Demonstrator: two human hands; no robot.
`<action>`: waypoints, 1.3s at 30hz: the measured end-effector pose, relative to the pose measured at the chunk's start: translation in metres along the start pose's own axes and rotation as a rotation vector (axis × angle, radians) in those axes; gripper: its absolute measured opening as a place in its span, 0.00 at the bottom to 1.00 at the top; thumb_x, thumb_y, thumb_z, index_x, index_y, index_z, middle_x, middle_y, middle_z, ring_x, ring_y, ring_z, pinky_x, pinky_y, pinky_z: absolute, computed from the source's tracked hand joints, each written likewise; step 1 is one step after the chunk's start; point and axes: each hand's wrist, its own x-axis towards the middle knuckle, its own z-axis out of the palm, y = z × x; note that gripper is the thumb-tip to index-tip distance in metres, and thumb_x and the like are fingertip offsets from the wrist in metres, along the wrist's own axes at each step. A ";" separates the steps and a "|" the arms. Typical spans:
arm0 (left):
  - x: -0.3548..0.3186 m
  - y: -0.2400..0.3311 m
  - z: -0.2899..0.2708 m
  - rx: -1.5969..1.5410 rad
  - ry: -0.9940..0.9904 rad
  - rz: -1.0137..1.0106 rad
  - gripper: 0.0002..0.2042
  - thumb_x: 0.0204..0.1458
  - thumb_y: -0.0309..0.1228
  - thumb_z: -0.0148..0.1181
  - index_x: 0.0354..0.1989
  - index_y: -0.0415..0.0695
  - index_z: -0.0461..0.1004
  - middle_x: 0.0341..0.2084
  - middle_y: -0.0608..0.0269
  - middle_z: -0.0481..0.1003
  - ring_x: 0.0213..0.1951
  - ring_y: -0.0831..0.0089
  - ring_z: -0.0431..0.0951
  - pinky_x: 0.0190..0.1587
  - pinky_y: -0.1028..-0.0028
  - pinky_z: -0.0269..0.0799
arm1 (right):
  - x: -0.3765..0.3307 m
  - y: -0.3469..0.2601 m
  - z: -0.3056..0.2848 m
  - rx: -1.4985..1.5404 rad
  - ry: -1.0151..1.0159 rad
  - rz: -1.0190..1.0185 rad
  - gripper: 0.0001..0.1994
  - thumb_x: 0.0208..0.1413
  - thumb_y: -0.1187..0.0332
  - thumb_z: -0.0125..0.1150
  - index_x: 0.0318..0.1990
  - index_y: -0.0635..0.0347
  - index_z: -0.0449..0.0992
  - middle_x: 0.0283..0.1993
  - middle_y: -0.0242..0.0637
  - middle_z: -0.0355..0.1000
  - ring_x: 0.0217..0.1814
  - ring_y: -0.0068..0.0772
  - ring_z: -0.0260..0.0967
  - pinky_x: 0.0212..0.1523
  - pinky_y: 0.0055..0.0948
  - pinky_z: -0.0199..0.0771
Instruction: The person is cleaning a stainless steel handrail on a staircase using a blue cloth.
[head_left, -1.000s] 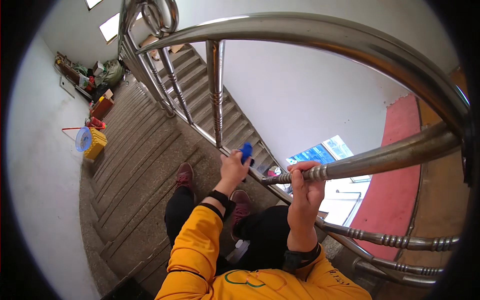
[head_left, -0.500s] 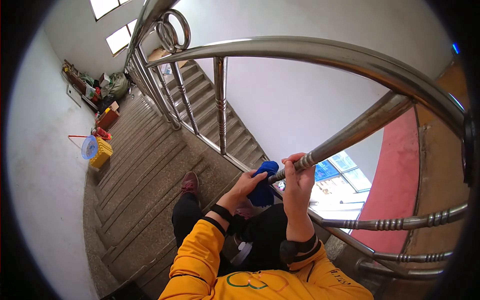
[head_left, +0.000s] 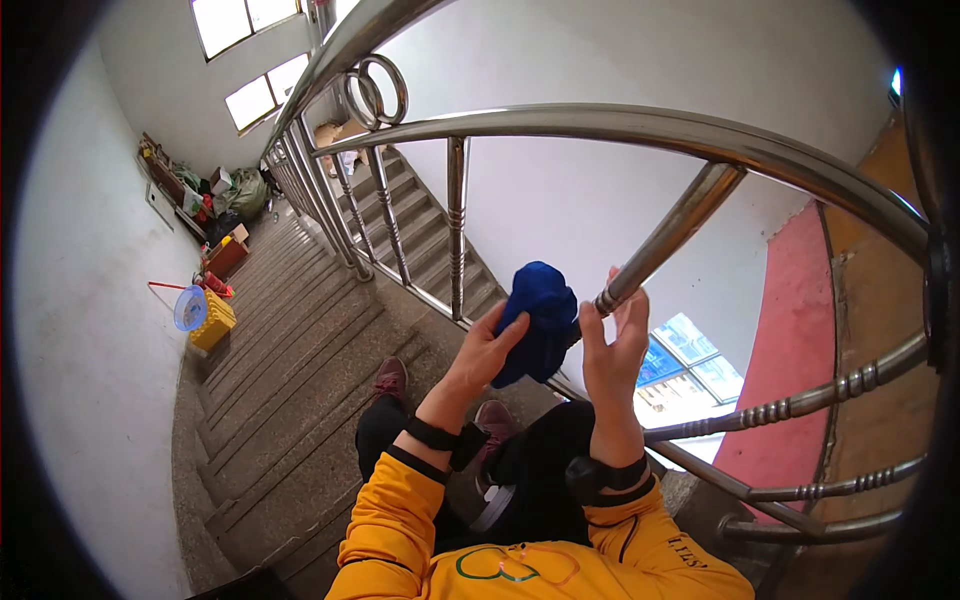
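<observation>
A bunched blue cloth is gripped in my left hand, its thumb pressed against the near side. The cloth sits in front of the lower part of a shiny metal baluster and hides that stretch of it. My right hand is around the ringed part of the same baluster, thumb on the near left and fingertips on the far right side. Whether its fingers press on the metal or only rest lightly is hard to see. Above runs the curved metal handrail.
Concrete steps descend at left. Beside the wall stand a yellow basket, a blue round basin and piled bags and boxes. More balusters line the stairwell opening. Curved lower rails cross at right.
My left hand has lifted the cloth up from low on the baluster, and the cloth shows more fully. My right hand's fingers have loosened a little around the baluster. The view has shifted slightly.
</observation>
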 end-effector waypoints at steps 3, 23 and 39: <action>-0.012 0.029 0.010 0.019 0.069 0.064 0.17 0.57 0.37 0.54 0.50 0.38 0.68 0.37 0.69 0.74 0.39 0.84 0.71 0.42 0.81 0.68 | 0.019 -0.022 -0.003 -0.003 -0.008 0.014 0.17 0.52 0.71 0.58 0.49 0.63 0.66 0.51 0.47 0.67 0.54 0.36 0.65 0.55 0.33 0.63; 0.017 0.080 0.110 0.338 0.019 0.429 0.15 0.52 0.32 0.59 0.46 0.38 0.71 0.30 0.62 0.68 0.36 0.74 0.66 0.38 0.75 0.63 | 0.017 0.002 0.000 0.687 0.115 0.015 0.37 0.58 0.41 0.37 0.66 0.61 0.45 0.66 0.45 0.49 0.69 0.41 0.44 0.63 0.41 0.48; 0.024 0.120 0.090 0.706 -0.135 0.378 0.21 0.44 0.31 0.68 0.46 0.37 0.70 0.32 0.61 0.76 0.35 0.78 0.74 0.39 0.77 0.71 | 0.030 0.013 -0.013 0.602 0.334 -0.077 0.12 0.56 0.75 0.53 0.47 0.65 0.69 0.43 0.36 0.72 0.44 0.24 0.69 0.48 0.25 0.67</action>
